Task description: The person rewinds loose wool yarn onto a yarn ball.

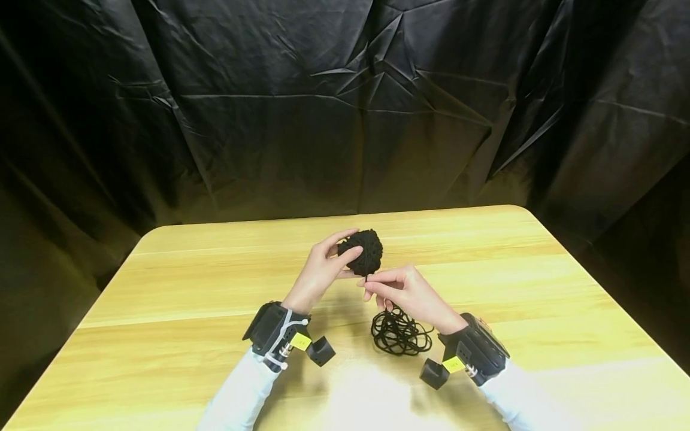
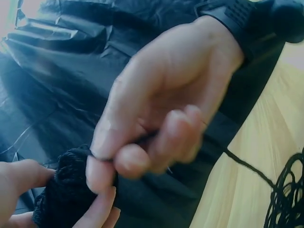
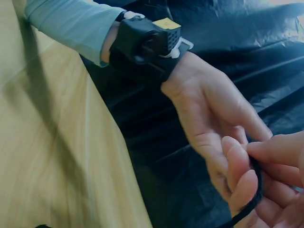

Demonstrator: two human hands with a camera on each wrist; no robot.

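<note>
The left hand [image 1: 318, 272] held the black yarn ball [image 1: 372, 251] with its thumb over the near face, and just beside it the right hand [image 1: 414, 293] pinched the strand [image 1: 366, 278] at the ball's lower edge. The ball was probably light, soft and easily squashed, best cradled loosely by its sides, the limp strand taken close in. Nearer the person than that pinch, a loose heap of yarn [image 1: 400, 351] lay on the table [image 1: 188, 287], likely prone to snagging.
</note>
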